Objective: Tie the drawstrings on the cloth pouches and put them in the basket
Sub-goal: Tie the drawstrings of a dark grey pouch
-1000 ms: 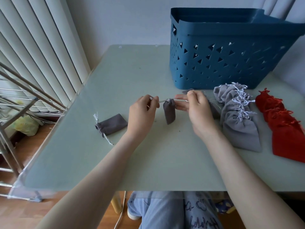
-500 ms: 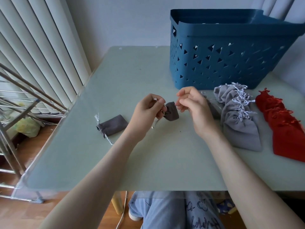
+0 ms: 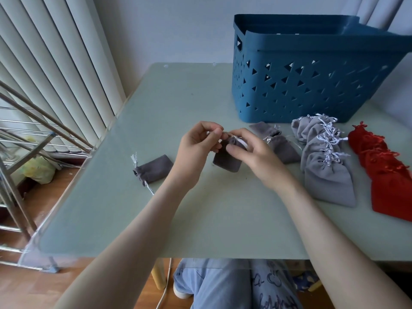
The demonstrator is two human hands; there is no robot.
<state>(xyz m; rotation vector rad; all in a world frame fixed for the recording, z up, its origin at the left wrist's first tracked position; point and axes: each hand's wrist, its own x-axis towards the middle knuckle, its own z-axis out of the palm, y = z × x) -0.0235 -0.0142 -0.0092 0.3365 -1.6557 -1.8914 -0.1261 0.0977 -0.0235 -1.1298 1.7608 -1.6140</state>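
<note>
Fingers [image 3: 214, 133] of the left hand [image 3: 197, 144] are pinched on the drawstring [image 3: 241, 142]. The neck of the pouch [image 3: 227, 161] is gripped by the curled right hand [image 3: 254, 152]. The pouch is held mid-table [image 3: 178, 97], with its long axis run from neck, far, to base, near. The basket [image 3: 312, 85], at the far right corner, is judged nearer the right hand.

Pale wall [image 3: 169, 25], white vertical blinds [image 3: 55, 63] (slats closed), pale green table [image 3: 178, 97], metal rack [image 3: 20, 139], wooden floor [image 3: 33, 286]

One basket [image 3: 312, 85], four dark pouches [image 3: 153, 169], one light grey pile [image 3: 327, 177], one red pile [image 3: 392, 188].
</note>
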